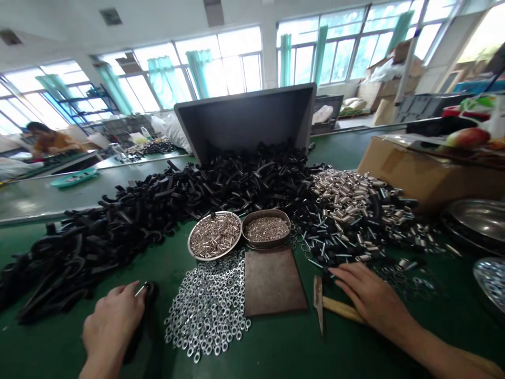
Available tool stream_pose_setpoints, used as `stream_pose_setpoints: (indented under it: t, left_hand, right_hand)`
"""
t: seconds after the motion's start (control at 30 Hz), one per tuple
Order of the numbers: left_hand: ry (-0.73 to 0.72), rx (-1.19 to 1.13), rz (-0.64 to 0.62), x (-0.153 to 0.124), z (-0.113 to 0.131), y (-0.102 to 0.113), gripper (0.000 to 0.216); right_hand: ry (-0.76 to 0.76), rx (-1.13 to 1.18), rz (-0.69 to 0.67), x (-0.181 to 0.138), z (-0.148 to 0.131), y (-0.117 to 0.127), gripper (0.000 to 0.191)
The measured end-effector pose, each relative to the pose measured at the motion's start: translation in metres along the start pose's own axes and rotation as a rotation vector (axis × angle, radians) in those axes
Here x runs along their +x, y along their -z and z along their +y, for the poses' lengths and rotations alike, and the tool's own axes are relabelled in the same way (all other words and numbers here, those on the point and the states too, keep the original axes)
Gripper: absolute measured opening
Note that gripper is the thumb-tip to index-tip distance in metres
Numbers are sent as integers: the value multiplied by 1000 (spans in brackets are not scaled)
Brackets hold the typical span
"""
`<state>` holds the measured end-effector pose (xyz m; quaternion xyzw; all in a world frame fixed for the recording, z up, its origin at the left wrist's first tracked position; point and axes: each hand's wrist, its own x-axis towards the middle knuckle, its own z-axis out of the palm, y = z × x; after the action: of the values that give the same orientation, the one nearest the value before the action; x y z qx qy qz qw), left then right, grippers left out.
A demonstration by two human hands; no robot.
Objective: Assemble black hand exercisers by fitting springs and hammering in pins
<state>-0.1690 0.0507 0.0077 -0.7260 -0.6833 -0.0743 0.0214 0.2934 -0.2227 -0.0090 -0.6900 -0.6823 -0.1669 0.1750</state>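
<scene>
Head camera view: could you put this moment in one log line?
left hand: holding black part with metal pin | right hand: at black-headed screws | hammer: near right hand | washers: left of brown plate

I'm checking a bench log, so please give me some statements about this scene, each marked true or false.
1. The hammer lies right of the flat metal plate. True.
2. The left hand is on the hammer. False: it is on a black piece.
3. A round dish and an oval dish stand side by side beyond the plate. True.
4. The grey bin stands upright. False: it is tipped, its mouth facing the camera.
5. The red fruit is left of the bin. False: it is right.
</scene>
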Motion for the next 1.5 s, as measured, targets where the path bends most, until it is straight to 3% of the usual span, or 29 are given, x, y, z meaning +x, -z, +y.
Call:
stream_pose_setpoints:
  t: [0.03, 0.13, 0.23, 0.3, 0.37, 0.5, 0.63, 0.7, 0.77, 0.83, 0.93, 1.0, 1.07, 1.23, 1.37, 1.5]
  left_hand:
    - [-29, 26, 14, 2, 27, 5, 43]
    - [-347, -138, 64, -3, 116, 16, 38]
    - [-634, -349, 65, -27, 190, 16, 29]
    - [-760, -442, 21, -50, 222, 13, 26]
    - [-828, -506, -44, -70, 238, 7, 25]
    - [-838, -594, -96, -82, 235, -7, 23]
    - [-783, -694, -35, -75, 226, -6, 25]
    - [-752, -746, -4, -78, 228, 5, 36]
    - [-741, -815, -31, -88, 234, 18, 54]
    - [-738, -927, -182, -101, 241, 29, 65]
    - [-672, -1123, -598, -120, 249, 37, 51]
    - [-558, -1190, -810, -129, 249, 35, 36]
    - [-413, -1218, -844, -134, 245, 30, 29]
    - [-100, -1258, -588, -137, 212, 15, 30]
    - [105, -1284, -501, -131, 178, -1, 36]
    - [242, -1365, -501, -129, 160, -11, 34]
  right_hand:
    - [-11, -7, -16, 20, 5, 0, 29]
    - [-2, -101, -31, 93, 28, -6, 42]
    - [-63, -187, -78, 166, 52, -17, 51]
    - [-93, -196, -91, 200, 64, -25, 42]
    - [-121, -194, -114, 221, 71, -30, 31]
    - [-138, -170, -127, 236, 72, -20, 25]
    - [-124, -113, -72, 227, 53, 12, 30]
    - [-44, 48, -71, 210, 33, 31, 34]
    - [116, 382, -130, 185, 7, 48, 37]
    - [251, 712, -236, 155, -20, 59, 39]
    - [291, 955, -289, 113, -47, 62, 40]
    - [220, 905, -252, 93, -47, 57, 38]
    - [89, 681, -203, 79, -33, 48, 32]
    - [-226, 17, -331, 53, 25, 30, 25]
    - [-330, -111, -372, 31, 51, 28, 28]
    - [-295, -198, -432, 19, 57, 23, 31]
